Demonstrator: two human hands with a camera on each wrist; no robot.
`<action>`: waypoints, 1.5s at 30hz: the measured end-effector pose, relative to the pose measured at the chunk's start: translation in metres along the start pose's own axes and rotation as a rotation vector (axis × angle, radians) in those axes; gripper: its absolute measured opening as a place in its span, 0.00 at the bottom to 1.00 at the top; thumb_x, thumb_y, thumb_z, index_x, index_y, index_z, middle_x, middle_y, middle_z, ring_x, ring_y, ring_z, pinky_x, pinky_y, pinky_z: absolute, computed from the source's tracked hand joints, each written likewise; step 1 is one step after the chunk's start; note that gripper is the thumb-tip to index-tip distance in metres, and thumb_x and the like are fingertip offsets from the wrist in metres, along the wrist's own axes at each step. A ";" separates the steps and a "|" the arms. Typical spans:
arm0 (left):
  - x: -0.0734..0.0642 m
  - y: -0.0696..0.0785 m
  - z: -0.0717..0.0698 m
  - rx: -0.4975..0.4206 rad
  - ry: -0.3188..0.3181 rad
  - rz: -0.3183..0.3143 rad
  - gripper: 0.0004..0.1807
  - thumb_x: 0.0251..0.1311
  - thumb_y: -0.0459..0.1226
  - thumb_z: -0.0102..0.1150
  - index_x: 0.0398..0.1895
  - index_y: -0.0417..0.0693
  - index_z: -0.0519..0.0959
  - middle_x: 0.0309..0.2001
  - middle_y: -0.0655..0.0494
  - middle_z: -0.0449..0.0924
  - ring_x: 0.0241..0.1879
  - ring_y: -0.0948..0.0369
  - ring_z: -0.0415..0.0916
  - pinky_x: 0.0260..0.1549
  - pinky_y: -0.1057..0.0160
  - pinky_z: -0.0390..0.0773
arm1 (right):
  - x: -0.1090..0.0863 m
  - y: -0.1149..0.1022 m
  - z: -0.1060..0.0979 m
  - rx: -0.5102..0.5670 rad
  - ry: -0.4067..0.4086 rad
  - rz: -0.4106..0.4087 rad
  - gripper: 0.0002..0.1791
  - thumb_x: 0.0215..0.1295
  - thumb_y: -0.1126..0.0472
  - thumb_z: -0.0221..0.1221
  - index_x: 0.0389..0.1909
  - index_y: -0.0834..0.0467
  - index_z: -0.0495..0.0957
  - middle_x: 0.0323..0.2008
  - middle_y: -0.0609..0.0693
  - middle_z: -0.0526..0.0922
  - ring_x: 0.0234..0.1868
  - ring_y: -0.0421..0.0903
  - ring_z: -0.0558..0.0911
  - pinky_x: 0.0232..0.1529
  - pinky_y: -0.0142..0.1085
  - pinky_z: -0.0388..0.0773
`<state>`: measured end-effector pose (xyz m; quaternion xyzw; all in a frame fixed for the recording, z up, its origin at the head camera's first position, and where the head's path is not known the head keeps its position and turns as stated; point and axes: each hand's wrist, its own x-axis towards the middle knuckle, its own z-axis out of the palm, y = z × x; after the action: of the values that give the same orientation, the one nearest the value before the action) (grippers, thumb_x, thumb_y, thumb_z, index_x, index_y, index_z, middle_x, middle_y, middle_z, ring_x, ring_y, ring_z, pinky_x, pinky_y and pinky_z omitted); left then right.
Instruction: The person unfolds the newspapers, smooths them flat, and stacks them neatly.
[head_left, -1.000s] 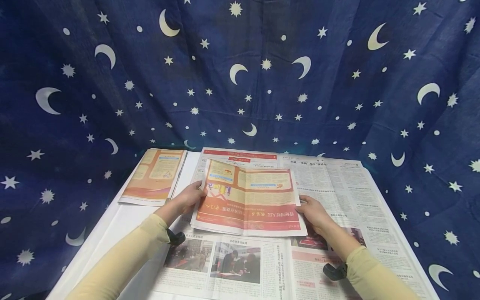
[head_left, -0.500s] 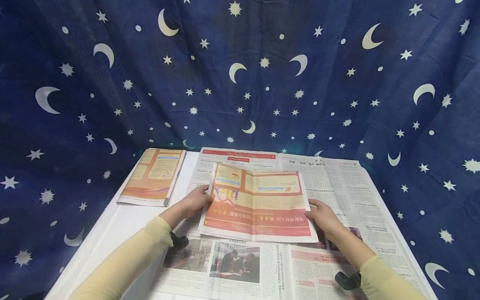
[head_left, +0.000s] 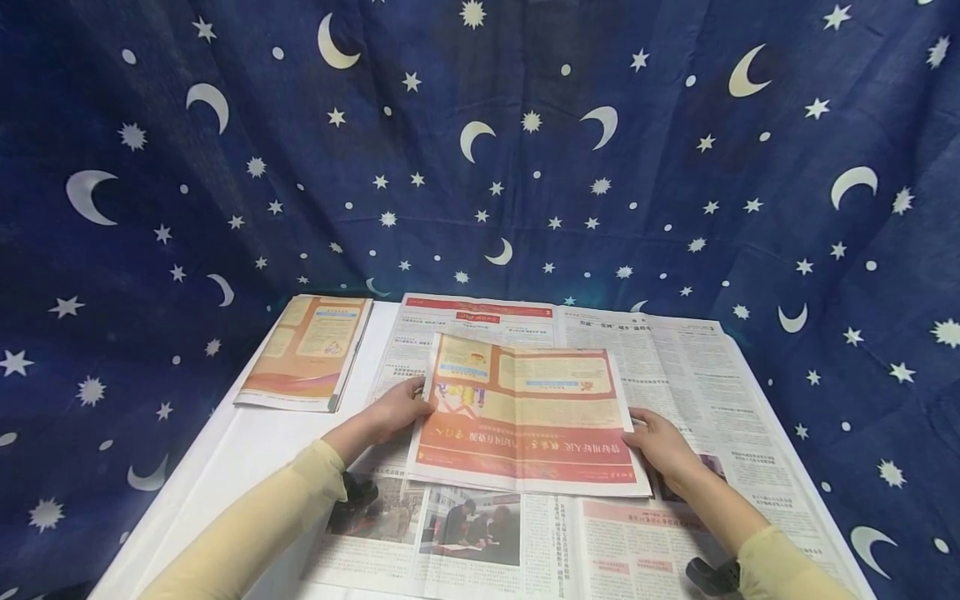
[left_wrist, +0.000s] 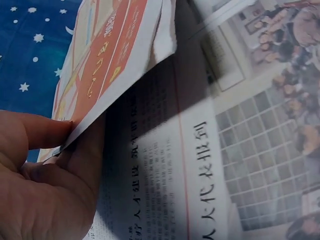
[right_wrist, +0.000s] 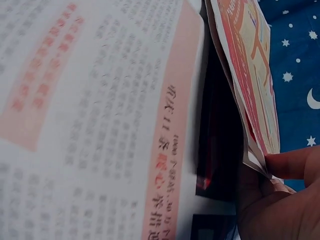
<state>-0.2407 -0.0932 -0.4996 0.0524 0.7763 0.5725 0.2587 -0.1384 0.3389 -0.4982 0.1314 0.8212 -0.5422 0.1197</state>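
The curtain (head_left: 420, 179), dark blue with pale moons and stars, fills the far side at 12 o'clock. Before it stands the white table (head_left: 288, 454), and on that lies the newspaper (head_left: 682, 392), spread wide, with photos toward its 6 o'clock side. Over the newspaper's middle is the folded paper (head_left: 558, 408), its orange and red page facing up (the headline reads upside down from the head view) and a crease running down its centre. In the last second it has slid toward 4 o'clock, both hands travelling with it, while the newspaper has stayed put; I take that to mean the folded paper is being shifted as one piece and has not been let go. Its edges by the hands look raised off the newspaper, though whether any part rests there I cannot tell. At 10 o'clock from it, well apart on the table, sits the pile (head_left: 303, 354), orange on top and likewise unmoved. Smaller again, the left hand (head_left: 397, 408) pinches the folded paper's 9 o'clock edge, thumb above and fingers beneath; the right hand (head_left: 663, 450) grips the edge near 4 o'clock in the same way.
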 end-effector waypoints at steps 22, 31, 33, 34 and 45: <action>-0.001 -0.006 0.007 0.321 0.069 0.013 0.41 0.68 0.41 0.60 0.80 0.40 0.56 0.50 0.46 0.82 0.43 0.56 0.83 0.55 0.49 0.80 | -0.001 0.013 -0.004 0.001 -0.001 -0.009 0.36 0.75 0.61 0.54 0.76 0.71 0.52 0.48 0.63 0.84 0.36 0.54 0.88 0.33 0.45 0.86; -0.004 -0.006 0.009 0.472 0.109 0.032 0.43 0.67 0.44 0.62 0.80 0.41 0.56 0.67 0.36 0.73 0.64 0.42 0.74 0.66 0.42 0.70 | 0.000 0.013 -0.007 -0.087 -0.008 -0.024 0.38 0.74 0.61 0.58 0.76 0.70 0.53 0.43 0.58 0.86 0.35 0.53 0.88 0.33 0.44 0.86; -0.003 -0.006 0.009 0.523 0.116 0.042 0.43 0.67 0.44 0.63 0.80 0.39 0.56 0.69 0.35 0.70 0.68 0.40 0.69 0.67 0.41 0.67 | 0.001 0.013 -0.007 -0.121 -0.001 -0.029 0.38 0.73 0.61 0.59 0.76 0.71 0.53 0.40 0.57 0.86 0.34 0.52 0.88 0.32 0.43 0.86; -0.002 -0.006 0.010 0.537 0.117 0.041 0.44 0.67 0.45 0.63 0.80 0.39 0.56 0.70 0.36 0.70 0.68 0.40 0.69 0.68 0.42 0.67 | 0.001 0.013 -0.007 -0.134 0.000 -0.031 0.39 0.73 0.61 0.60 0.75 0.71 0.53 0.39 0.57 0.85 0.33 0.52 0.88 0.31 0.43 0.86; -0.001 -0.008 0.011 0.689 0.143 0.046 0.45 0.67 0.49 0.63 0.79 0.38 0.56 0.71 0.36 0.68 0.70 0.41 0.66 0.69 0.44 0.66 | 0.001 0.015 -0.005 -0.398 0.044 -0.081 0.40 0.70 0.57 0.63 0.74 0.71 0.57 0.28 0.53 0.78 0.20 0.46 0.78 0.16 0.35 0.72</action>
<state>-0.2332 -0.0867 -0.5092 0.1136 0.9387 0.2847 0.1578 -0.1340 0.3494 -0.5097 0.0839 0.9192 -0.3706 0.1034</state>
